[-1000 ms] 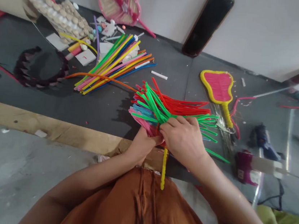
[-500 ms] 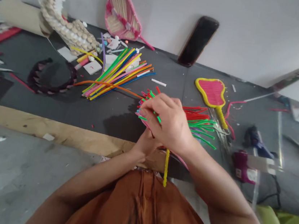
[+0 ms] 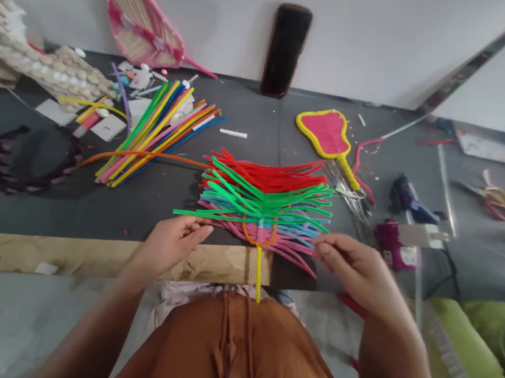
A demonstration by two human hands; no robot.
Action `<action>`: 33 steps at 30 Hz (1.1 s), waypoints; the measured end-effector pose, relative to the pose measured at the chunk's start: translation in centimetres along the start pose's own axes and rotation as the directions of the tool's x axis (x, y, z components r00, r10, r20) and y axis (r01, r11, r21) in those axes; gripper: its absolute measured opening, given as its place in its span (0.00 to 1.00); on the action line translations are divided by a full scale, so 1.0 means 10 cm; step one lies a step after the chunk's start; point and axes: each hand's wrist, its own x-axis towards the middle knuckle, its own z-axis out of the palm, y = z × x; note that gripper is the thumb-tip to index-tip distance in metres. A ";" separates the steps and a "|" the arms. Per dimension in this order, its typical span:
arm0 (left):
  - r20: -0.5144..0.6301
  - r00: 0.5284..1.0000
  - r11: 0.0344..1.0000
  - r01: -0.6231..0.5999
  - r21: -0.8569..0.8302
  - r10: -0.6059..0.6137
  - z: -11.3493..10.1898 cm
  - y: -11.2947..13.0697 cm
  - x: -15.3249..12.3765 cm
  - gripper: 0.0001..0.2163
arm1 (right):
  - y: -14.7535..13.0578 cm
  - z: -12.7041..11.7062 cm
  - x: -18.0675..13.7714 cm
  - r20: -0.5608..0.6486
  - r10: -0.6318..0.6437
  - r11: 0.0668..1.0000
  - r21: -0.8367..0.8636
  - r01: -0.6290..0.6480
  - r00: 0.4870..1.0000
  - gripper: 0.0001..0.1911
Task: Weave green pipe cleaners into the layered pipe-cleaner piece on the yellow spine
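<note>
A fan of pipe cleaners [image 3: 269, 200] lies spread flat on the dark mat [image 3: 47, 213], red strands at the far side, then green, blue and pink. An orange loop binds its middle, and a yellow stem [image 3: 258, 272] points toward me. My left hand [image 3: 169, 243] is at the fan's left tips, thumb and fingers pinched together on the strand ends. My right hand [image 3: 355, 272] is at the right tips, fingers curled and pinching the pink ends.
A loose bundle of coloured pipe cleaners [image 3: 159, 122] lies at the back left beside a dark headband [image 3: 30, 159]. A yellow-rimmed pink paddle [image 3: 328, 134], glue gun [image 3: 405, 198] and scissors [image 3: 491, 197] sit to the right. A black phone [image 3: 285, 49] leans on the wall. A wooden board [image 3: 65, 249] edges the mat.
Both hands left the fan's centre, where they had held it raised, and moved apart to its two ends. The fan now lies flat and spread wide.
</note>
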 end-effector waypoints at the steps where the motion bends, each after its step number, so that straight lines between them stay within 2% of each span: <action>1: -0.032 0.999 0.999 -0.003 -0.041 0.002 0.04 0.01 0.00 0.18 | 0.07 0.05 0.00 0.057 0.051 0.997 0.061 -0.054 0.997 0.18; 3: -0.122 0.992 0.994 -0.044 -0.103 0.032 0.14 0.06 -0.01 0.17 | 0.16 0.16 0.06 0.141 0.113 0.976 0.171 -0.137 0.984 0.21; 6: -0.220 0.965 0.980 -0.170 -0.108 0.143 0.28 0.11 -0.05 0.13 | 0.22 0.29 0.19 0.172 0.146 0.927 0.320 -0.195 0.974 0.24; 8: -0.247 0.929 0.956 -0.293 -0.035 0.275 0.34 0.11 -0.07 0.10 | 0.22 0.35 0.26 0.147 0.131 0.886 0.426 -0.183 0.980 0.22; 10: -0.223 0.867 0.895 -0.433 0.107 0.446 0.36 0.07 -0.07 0.09 | 0.21 0.38 0.31 0.122 0.106 0.843 0.515 -0.154 0.987 0.20; 12: -0.136 0.762 0.762 -0.584 0.280 0.634 0.34 0.03 -0.05 0.12 | 0.22 0.42 0.34 0.116 0.087 0.807 0.574 -0.138 0.989 0.19; 15: 0.042 0.541 0.443 -0.729 0.521 0.840 0.26 0.05 0.02 0.15 | 0.25 0.48 0.36 0.118 0.090 0.790 0.597 -0.143 0.989 0.20; 18: 0.186 0.379 0.152 -0.705 0.693 0.907 0.18 0.21 0.11 0.14 | 0.30 0.57 0.37 0.090 0.082 0.813 0.570 -0.119 0.992 0.21; 20: 0.243 0.292 0.024 -0.684 0.729 0.925 0.16 0.34 0.19 0.12 | 0.34 0.63 0.38 0.067 0.067 0.830 0.551 -0.093 0.996 0.22; 21: 0.277 0.265 -0.020 -0.687 0.726 0.924 0.15 0.39 0.24 0.11 | 0.35 0.65 0.39 0.052 0.056 0.840 0.537 -0.075 0.997 0.21; 23: 0.372 0.265 -0.077 -0.717 0.693 0.889 0.14 0.45 0.34 0.10 | 0.37 0.66 0.39 0.008 0.005 0.888 0.459 -0.008 1.000 0.18; 27: 0.544 0.319 -0.100 -0.790 0.605 0.776 0.09 0.44 0.53 0.11 | 0.34 0.61 0.38 -0.083 -0.212 0.968 0.119 0.221 0.974 0.13; 30: 0.574 0.321 -0.066 -0.832 0.551 0.753 0.06 0.42 0.62 0.12 | 0.27 0.53 0.40 -0.058 -0.355 0.934 -0.073 0.351 0.933 0.14; 33: 0.561 0.291 -0.053 -0.854 0.517 0.775 0.07 0.40 0.68 0.09 | 0.21 0.49 0.49 -0.035 -0.455 0.880 -0.172 0.443 0.890 0.13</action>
